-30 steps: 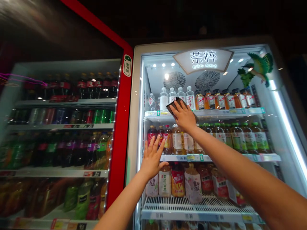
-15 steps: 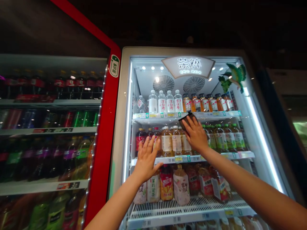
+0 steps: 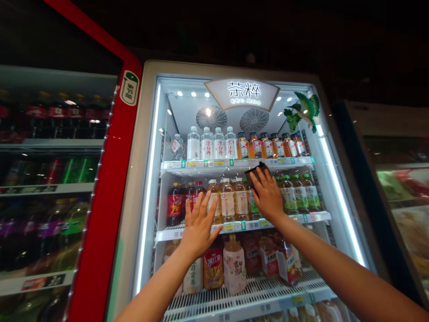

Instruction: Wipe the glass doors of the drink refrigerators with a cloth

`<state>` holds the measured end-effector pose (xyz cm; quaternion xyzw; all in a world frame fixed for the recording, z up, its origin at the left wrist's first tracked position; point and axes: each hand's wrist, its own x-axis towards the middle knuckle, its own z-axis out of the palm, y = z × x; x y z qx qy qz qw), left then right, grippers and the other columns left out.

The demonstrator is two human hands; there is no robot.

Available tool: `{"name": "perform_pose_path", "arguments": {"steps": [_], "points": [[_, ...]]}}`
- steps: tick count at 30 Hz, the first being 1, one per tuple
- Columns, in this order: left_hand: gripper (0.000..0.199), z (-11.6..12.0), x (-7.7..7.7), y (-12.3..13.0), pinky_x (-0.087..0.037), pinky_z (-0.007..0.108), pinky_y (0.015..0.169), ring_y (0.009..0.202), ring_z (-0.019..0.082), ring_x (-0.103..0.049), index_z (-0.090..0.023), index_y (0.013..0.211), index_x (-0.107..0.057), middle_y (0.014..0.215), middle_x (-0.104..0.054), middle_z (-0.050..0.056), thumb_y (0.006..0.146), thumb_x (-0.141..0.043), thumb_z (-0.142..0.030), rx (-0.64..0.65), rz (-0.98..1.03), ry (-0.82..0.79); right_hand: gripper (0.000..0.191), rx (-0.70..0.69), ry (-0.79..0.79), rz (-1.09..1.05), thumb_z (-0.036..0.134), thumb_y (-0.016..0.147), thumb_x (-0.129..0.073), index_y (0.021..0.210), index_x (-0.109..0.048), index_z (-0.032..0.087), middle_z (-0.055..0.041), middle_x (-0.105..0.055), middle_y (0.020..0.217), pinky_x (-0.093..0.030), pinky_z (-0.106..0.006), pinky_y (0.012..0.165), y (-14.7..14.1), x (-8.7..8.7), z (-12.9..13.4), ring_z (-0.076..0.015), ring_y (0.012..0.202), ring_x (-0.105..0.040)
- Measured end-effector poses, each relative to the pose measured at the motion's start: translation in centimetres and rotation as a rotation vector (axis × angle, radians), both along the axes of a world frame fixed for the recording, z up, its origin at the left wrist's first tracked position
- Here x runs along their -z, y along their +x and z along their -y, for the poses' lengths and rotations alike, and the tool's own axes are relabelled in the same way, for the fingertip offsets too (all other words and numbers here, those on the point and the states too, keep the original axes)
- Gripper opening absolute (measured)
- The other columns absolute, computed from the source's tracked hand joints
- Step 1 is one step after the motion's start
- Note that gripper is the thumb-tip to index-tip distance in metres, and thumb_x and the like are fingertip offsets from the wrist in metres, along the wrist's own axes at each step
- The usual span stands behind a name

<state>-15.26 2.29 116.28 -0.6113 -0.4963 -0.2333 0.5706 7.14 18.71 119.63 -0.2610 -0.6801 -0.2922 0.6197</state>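
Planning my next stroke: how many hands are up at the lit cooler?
2: the left hand, fingers spread, before the second shelf down; the right hand, higher, on the dark pad.

Bottles (image 3: pixel 219 145) on shelves (image 3: pixel 239 163) inside fridge (image 3: pixel 231 71)

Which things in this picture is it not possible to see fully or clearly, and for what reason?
Head view: part of the dark pad, hidden by the right hand.
Head view: the palm of the left hand, turned away.
Head view: the lowest bottles, cut off by the bottom edge.
Head view: many bottle labels in the red-framed fridge, dim and blurred.
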Motion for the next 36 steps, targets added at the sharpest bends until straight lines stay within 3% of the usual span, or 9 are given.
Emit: {"name": "perform_pose_path", "arguments": {"steps": [7, 11, 14, 18, 21, 25, 28, 32, 36], "points": [[0.086, -3.6, -0.8, 3.8, 0.003, 0.059, 0.125, 0.157, 0.032, -0.010, -0.023, 0.162, -0.017, 0.168, -0.023, 0.014, 0.094, -0.054, -0.059, 0.037, -0.025, -0.007, 0.055, -0.002, -0.009, 0.132, 0.028, 0.101, -0.044, 0.155, -0.039, 0.029, -0.0024, -0.029, 0.167, -0.029, -0.053, 0.122, 4.0, -3.6, -2.4, -0.0278, 0.155, -0.020], [0.088, -4.4, -0.2, 5.0, 0.002, 0.060, 0.125, 0.157, 0.033, -0.010, -0.023, 0.163, -0.015, 0.169, -0.021, 0.013, 0.093, -0.055, -0.060, 0.043, -0.040, -0.014, 0.061, 0.021, -0.091, -0.120, 0.029, 0.102, -0.040, 0.161, -0.026, 0.027, -0.0073, -0.026, 0.167, -0.031, -0.059, 0.119, 7.1, -0.9, -5.0, -0.0309, 0.155, -0.018], [0.090, -5.0, 0.0, 6.0, 0.005, 0.059, 0.125, 0.157, 0.033, -0.012, -0.025, 0.163, -0.013, 0.168, -0.022, 0.012, 0.092, -0.057, -0.060, 0.039, -0.051, -0.018, 0.064, 0.025, -0.041, -0.004, 0.027, 0.101, -0.043, 0.161, -0.024, 0.029, -0.0061, -0.024, 0.168, -0.030, -0.059, 0.120, 7.4, 1.4, -5.1, -0.0311, 0.156, -0.013], [0.092, -6.6, -0.4, 8.1, 0.005, 0.059, 0.126, 0.156, 0.033, -0.015, -0.028, 0.163, -0.011, 0.168, -0.023, 0.011, 0.091, -0.057, -0.061, 0.056, -0.054, -0.033, 0.063, 0.010, 0.002, 0.246, 0.027, 0.099, -0.047, 0.160, -0.029, 0.033, -0.0011, -0.025, 0.168, -0.028, -0.054, 0.123, 8.7, -0.9, -5.4, -0.0277, 0.156, -0.015], [0.091, -7.8, -0.3, 9.4, 0.006, 0.059, 0.126, 0.156, 0.033, -0.015, -0.029, 0.163, -0.012, 0.168, -0.023, 0.010, 0.091, -0.058, -0.061, 0.077, -0.067, -0.039, 0.061, 0.008, -0.066, 0.140, 0.028, 0.101, -0.044, 0.160, -0.028, 0.032, -0.0029, -0.025, 0.168, -0.031, -0.057, 0.121, 11.6, -2.9, -7.4, -0.0284, 0.156, -0.016], [0.091, -8.4, 0.6, 10.0, 0.007, 0.060, 0.125, 0.156, 0.032, -0.016, -0.030, 0.163, -0.011, 0.168, -0.024, 0.009, 0.091, -0.058, -0.060, 0.089, -0.079, -0.041, 0.062, 0.048, -0.175, -0.102, 0.028, 0.102, -0.039, 0.162, -0.022, 0.025, -0.0107, -0.023, 0.168, -0.033, -0.063, 0.117, 14.0, 0.2, -9.2, -0.0342, 0.155, -0.016], [0.091, -9.1, 0.9, 10.6, 0.005, 0.059, 0.126, 0.156, 0.032, -0.017, -0.030, 0.163, -0.012, 0.168, -0.024, 0.009, 0.091, -0.059, -0.059, 0.110, -0.105, -0.059, 0.062, 0.075, -0.142, 0.035, 0.024, 0.101, -0.041, 0.161, -0.025, 0.025, -0.0086, -0.020, 0.169, -0.031, -0.061, 0.119, 13.3, 2.8, -8.3, -0.0334, 0.156, -0.011], [0.086, -10.9, 0.5, 13.1, 0.005, 0.057, 0.127, 0.156, 0.031, -0.017, -0.029, 0.162, -0.018, 0.168, -0.025, 0.010, 0.092, -0.059, -0.058, 0.149, -0.106, -0.062, 0.063, 0.043, -0.087, 0.262, 0.025, 0.100, -0.046, 0.160, -0.027, 0.031, -0.0028, -0.017, 0.170, -0.028, -0.056, 0.123, 13.5, 0.8, -8.0, -0.0293, 0.157, -0.010], [0.085, -12.5, 0.7, 15.5, 0.007, 0.056, 0.127, 0.156, 0.030, -0.016, -0.028, 0.162, -0.018, 0.168, -0.025, 0.009, 0.093, -0.057, -0.057, 0.176, -0.118, -0.065, 0.064, 0.035, -0.227, 0.056, 0.027, 0.101, -0.043, 0.162, -0.022, 0.029, -0.0063, -0.016, 0.170, -0.032, -0.061, 0.119, 17.4, -0.7, -10.8, -0.0319, 0.156, -0.010]]}}
